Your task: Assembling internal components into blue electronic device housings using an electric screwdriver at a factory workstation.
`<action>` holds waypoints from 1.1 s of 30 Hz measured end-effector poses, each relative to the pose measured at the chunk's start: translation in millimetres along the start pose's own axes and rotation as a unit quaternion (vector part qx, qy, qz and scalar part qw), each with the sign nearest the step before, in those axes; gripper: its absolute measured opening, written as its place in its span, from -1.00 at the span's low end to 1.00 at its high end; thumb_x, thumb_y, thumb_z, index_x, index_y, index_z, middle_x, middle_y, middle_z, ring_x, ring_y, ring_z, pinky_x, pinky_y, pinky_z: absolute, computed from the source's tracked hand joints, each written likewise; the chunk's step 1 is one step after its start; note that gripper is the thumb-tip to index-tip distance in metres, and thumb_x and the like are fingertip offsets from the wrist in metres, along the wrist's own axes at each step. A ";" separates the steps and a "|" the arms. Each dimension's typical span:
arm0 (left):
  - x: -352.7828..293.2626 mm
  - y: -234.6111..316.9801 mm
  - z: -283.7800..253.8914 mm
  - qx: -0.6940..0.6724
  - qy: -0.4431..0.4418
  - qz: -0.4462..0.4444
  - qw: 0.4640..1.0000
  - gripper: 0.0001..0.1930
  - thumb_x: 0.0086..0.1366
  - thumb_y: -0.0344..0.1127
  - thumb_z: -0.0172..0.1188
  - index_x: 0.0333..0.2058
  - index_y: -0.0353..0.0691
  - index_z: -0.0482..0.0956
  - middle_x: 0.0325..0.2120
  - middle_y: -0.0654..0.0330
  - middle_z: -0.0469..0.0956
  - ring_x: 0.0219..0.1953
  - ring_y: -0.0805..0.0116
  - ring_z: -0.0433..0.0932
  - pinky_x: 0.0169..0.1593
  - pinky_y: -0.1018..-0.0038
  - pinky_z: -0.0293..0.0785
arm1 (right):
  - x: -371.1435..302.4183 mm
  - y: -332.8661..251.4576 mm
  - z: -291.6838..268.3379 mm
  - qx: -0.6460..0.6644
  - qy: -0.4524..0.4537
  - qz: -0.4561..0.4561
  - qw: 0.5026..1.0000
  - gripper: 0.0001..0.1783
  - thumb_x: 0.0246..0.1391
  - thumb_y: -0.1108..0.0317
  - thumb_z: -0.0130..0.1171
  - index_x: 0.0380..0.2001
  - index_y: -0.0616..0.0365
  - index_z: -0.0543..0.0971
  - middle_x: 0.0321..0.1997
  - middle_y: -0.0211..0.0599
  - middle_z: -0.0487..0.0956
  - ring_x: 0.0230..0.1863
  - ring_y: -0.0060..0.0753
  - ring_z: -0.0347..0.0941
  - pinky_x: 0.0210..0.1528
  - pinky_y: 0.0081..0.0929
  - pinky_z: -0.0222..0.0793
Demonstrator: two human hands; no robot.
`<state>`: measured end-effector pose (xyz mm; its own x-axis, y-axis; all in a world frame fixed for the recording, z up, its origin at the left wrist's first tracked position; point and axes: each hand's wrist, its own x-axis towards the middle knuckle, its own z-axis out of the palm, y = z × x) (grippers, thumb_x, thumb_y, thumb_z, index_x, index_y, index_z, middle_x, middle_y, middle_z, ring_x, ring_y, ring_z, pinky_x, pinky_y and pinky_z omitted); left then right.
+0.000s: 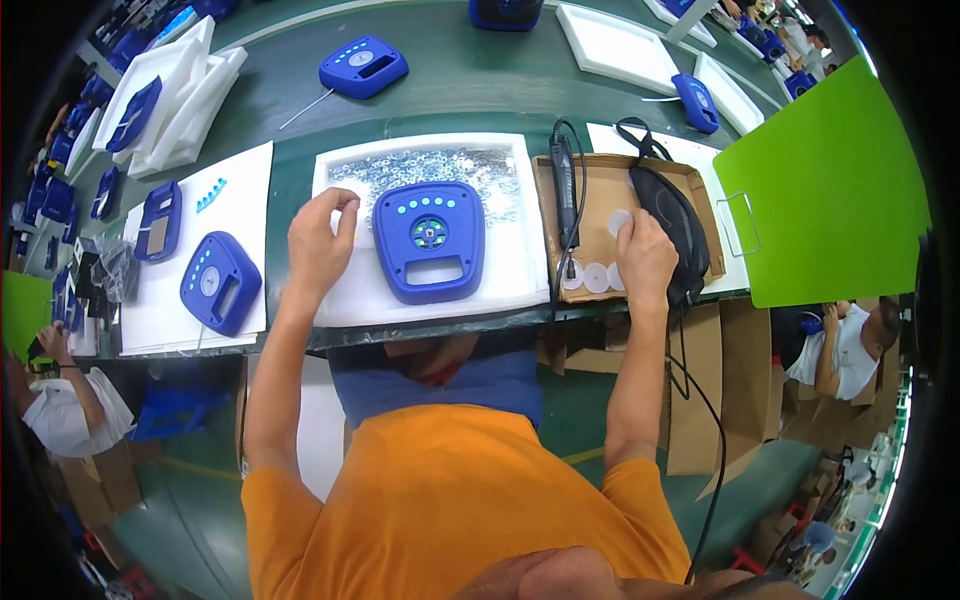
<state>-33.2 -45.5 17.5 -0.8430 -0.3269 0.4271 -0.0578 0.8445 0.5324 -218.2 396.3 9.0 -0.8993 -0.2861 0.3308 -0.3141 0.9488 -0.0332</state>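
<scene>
A blue plastic housing [431, 272] with a handle cut-out lies in a white foam tray [335, 310] in front of me. Pale round dots line its upper part, and a green circuit board [429, 233] shows in its central round opening. Just left of it, my left hand [322, 240] is closed in a pinch, fingertips over the tray; what they hold, if anything, is unclear. Over a cardboard box lid [594, 190] on the right, my right hand [648, 250] pinches a whitish round disc [619, 222]. Several similar discs [596, 277] lie in the lid below.
Small shiny metal pieces [400, 165] cover the foam tray's far part. A corded black electric screwdriver [565, 190] and a black pouch [672, 225] lie at the box lid. Another blue housing [222, 283] rests on white board at left. A green panel [825, 190] stands right.
</scene>
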 end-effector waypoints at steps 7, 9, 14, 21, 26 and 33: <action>-36.2 33.5 17.2 -0.131 0.042 -0.025 0.990 -0.93 0.51 -0.47 0.37 -0.11 -0.30 0.77 -0.25 0.04 0.83 -0.14 0.04 0.84 -0.01 0.24 0.70 | 2.6 -103.4 -19.1 0.495 -0.039 -0.025 0.868 -0.78 0.48 0.28 0.36 -0.10 0.25 0.78 -0.30 -0.01 0.82 -0.32 -0.17 0.83 -0.27 -0.17 0.68; -39.3 29.9 27.7 -0.130 0.087 0.005 0.988 -0.92 0.47 -0.49 0.41 -0.11 -0.30 0.78 -0.24 0.03 0.82 -0.13 0.00 0.82 -0.01 0.20 0.69 | 0.1 -136.0 -21.8 0.556 -0.070 -0.040 0.827 -0.77 0.48 0.27 0.40 -0.08 0.25 0.79 -0.32 -0.03 0.82 -0.34 -0.26 0.83 -0.28 -0.23 0.68; -43.8 29.9 30.4 -0.094 0.109 0.036 0.989 -0.90 0.44 -0.52 0.45 -0.10 -0.30 0.82 -0.17 0.01 0.83 -0.05 0.01 0.80 0.10 0.21 0.68 | 1.2 -191.8 -10.0 0.490 -0.074 -0.157 0.854 -0.84 0.32 0.29 0.48 -0.20 0.15 0.80 -0.28 -0.20 0.77 -0.26 -0.18 0.74 -0.17 -0.19 0.63; -43.0 32.2 29.8 -0.122 0.115 0.047 0.985 -0.90 0.39 -0.50 0.48 -0.15 -0.24 0.82 -0.22 0.06 0.80 -0.11 0.01 0.79 -0.01 0.19 0.69 | 1.3 -213.8 1.2 0.408 -0.063 -0.163 0.896 -0.86 0.28 0.26 0.48 -0.27 0.08 0.79 -0.23 -0.24 0.69 -0.11 -0.02 0.69 -0.10 -0.04 0.60; -45.0 29.2 31.2 -0.119 0.123 0.046 0.984 -0.90 0.39 -0.51 0.48 -0.15 -0.24 0.82 -0.21 0.05 0.80 -0.11 0.01 0.79 -0.02 0.19 0.70 | 13.6 -203.5 3.7 0.438 0.005 -0.155 0.886 -0.91 0.28 0.31 0.46 -0.25 0.06 0.79 -0.22 -0.24 0.69 -0.10 0.01 0.70 -0.08 -0.01 0.61; -42.9 30.2 31.8 -0.120 0.118 0.041 0.985 -0.91 0.39 -0.51 0.48 -0.15 -0.25 0.82 -0.21 0.05 0.80 -0.10 0.01 0.79 -0.01 0.19 0.70 | 49.0 -142.4 26.0 0.275 -0.057 -0.118 0.953 -0.91 0.25 0.34 0.47 -0.20 0.03 0.82 -0.14 -0.22 0.67 0.05 0.00 0.67 0.06 0.01 0.60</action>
<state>-15.8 7.5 -7.9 -0.6903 -0.3751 0.6187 0.1568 0.7572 0.6341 -225.4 243.7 5.4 -0.8019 -0.5244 0.2865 -0.5946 0.6526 -0.4697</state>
